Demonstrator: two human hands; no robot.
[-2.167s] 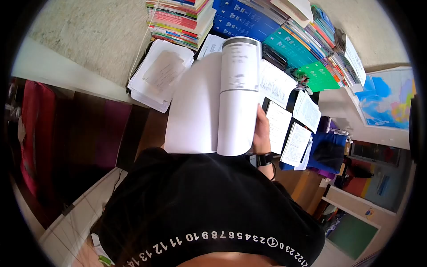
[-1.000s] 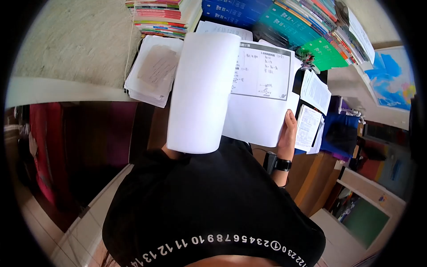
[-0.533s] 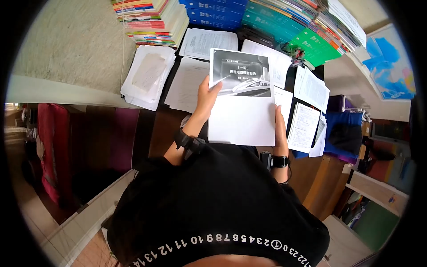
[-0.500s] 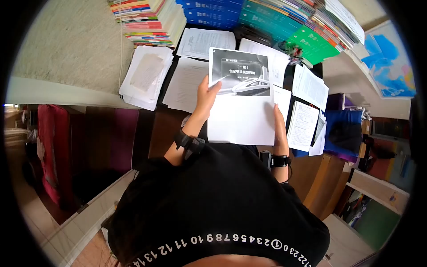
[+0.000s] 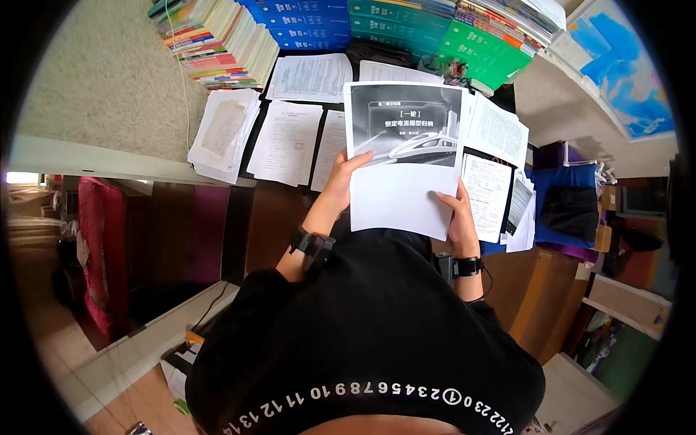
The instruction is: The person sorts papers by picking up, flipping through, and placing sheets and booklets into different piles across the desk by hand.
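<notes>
A sheaf of printed paper, with a grey train picture on its upper part and white below, is held up over the desk's near edge. My left hand grips its left edge, thumb on the front, other fingers behind it. At the lower right edge, my right hand grips it too, its thumb lying across the white area. How many sheets it has, I cannot tell. Behind it lie printed sheets and a handwritten page, partly covered by the sheaf.
Stacked books stand at the back left, with blue file boxes and green boxes along the back. A loose paper pile sits at the left. Right of the desk is a blue cloth-covered item.
The view has shifted, and the sheaf appears slightly larger and further right. My right thumb has moved from the sheaf's edge onto its front. Both hands still hold it.
</notes>
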